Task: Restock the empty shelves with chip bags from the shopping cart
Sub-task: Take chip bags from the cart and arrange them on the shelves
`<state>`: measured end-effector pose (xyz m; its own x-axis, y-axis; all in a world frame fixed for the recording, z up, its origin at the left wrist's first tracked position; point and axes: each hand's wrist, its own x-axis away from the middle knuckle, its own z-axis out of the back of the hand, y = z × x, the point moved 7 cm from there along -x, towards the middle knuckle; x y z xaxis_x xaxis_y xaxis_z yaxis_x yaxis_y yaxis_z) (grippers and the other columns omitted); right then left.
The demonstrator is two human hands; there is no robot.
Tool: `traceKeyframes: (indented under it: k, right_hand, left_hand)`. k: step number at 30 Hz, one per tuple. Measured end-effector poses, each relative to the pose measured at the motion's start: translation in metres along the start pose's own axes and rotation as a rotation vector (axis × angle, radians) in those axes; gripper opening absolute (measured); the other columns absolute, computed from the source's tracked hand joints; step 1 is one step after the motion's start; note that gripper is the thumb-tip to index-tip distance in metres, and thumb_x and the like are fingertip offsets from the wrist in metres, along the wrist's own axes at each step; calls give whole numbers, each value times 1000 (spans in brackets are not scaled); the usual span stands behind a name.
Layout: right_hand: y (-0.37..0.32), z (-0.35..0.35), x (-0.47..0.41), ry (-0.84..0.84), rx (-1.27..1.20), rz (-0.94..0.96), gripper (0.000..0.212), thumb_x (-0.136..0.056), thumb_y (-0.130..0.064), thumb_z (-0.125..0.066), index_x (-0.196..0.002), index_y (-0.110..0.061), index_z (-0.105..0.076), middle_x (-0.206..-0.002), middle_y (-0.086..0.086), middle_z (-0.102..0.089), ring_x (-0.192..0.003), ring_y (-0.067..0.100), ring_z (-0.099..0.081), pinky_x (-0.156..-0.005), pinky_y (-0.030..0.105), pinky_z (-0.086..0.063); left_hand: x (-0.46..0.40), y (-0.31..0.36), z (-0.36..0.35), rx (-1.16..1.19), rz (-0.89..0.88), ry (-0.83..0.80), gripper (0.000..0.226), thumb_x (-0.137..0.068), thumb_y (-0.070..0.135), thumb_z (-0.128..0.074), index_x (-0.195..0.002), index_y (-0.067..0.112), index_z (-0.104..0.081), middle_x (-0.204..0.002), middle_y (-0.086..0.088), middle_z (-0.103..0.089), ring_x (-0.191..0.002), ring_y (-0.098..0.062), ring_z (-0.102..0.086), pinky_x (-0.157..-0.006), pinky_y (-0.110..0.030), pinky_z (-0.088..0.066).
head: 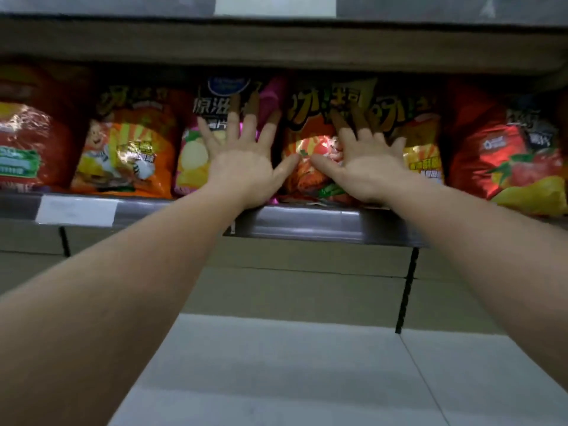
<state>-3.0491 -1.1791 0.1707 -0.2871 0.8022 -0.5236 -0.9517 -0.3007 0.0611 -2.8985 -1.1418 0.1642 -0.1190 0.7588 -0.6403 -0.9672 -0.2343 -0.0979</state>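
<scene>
Several chip bags stand in a row on the middle shelf (307, 221). My left hand (242, 155) lies flat with spread fingers against a pink and black bag (196, 155). My right hand (365, 161) lies flat with spread fingers on an orange bag (310, 167) at the centre. A yellow and orange bag (424, 149) stands just right of that hand, partly hidden by it. Both arms reach up and forward from below. The shopping cart is out of view.
An orange bag with a cartoon figure (129, 149) and a red bag (24, 142) stand to the left, a red tomato bag (510, 155) to the right. A shelf board (276, 41) hangs close above. A white shelf (292, 373) lies below.
</scene>
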Motion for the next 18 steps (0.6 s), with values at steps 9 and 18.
traceKeyframes:
  k: [9,18]
  right_hand:
    - [1,-1,2,-26,19,-27,76,-88,-70,-17,-146,-20,-21,-146,12,-34,-134,32,-31,-109,57,-16]
    - [-65,27,32,194,-229,226,71,-90,-61,-30,-149,-30,-5,-159,2,0,-145,22,4,-112,57,0]
  left_hand:
    - [1,-1,1,156,-24,-29,78,-89,65,-34,-152,26,-8,-159,-11,2,-146,-32,9,-113,-59,9]
    - [58,-70,29,216,127,157,77,-79,59,-15,-151,30,-13,-160,-1,-1,-146,-18,8,-115,-43,7]
